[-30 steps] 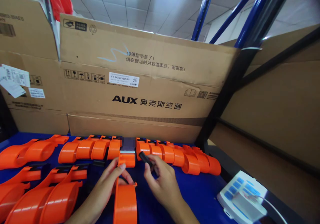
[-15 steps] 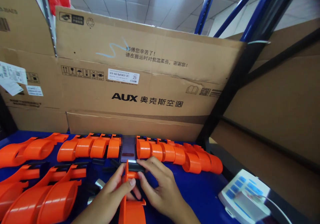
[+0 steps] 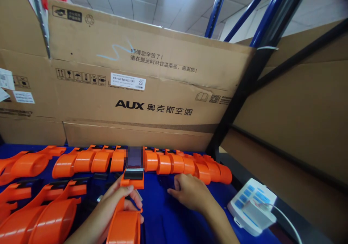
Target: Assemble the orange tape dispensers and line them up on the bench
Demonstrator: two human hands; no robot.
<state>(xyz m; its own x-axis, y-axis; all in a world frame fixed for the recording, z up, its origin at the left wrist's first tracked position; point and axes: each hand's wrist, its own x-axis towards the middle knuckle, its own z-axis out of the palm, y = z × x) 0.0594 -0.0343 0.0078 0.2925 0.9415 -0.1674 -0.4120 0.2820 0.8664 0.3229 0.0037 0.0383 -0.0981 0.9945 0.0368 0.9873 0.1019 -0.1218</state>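
Observation:
My left hand [image 3: 123, 197] grips an orange tape dispenser [image 3: 124, 222] by its handle. A serrated metal blade and a black strip [image 3: 133, 174] sit across its upper end, which points away from me. My right hand [image 3: 190, 191] is apart from it, low over the blue tabletop, with fingers curled in; whatever they hold, if anything, is hidden. Just left of those fingers lies a small dark piece, hard to make out. Beyond the dispenser is a dark, partly blurred-out device [image 3: 135, 157].
Similar orange dispensers [image 3: 102, 161] line the back, more [image 3: 54, 218] stand at left, and others [image 3: 187, 164] extend rightward. Black strips [image 3: 100, 176] lie between the left rows. A white device with blue keys and a cable [image 3: 252, 207] is at right. Cardboard [image 3: 152, 128] walls the back.
My right hand has let go of the dispenser's upper end and moved right. My left hand has shifted left, turning the blade end more toward view. The whole view has shifted slightly.

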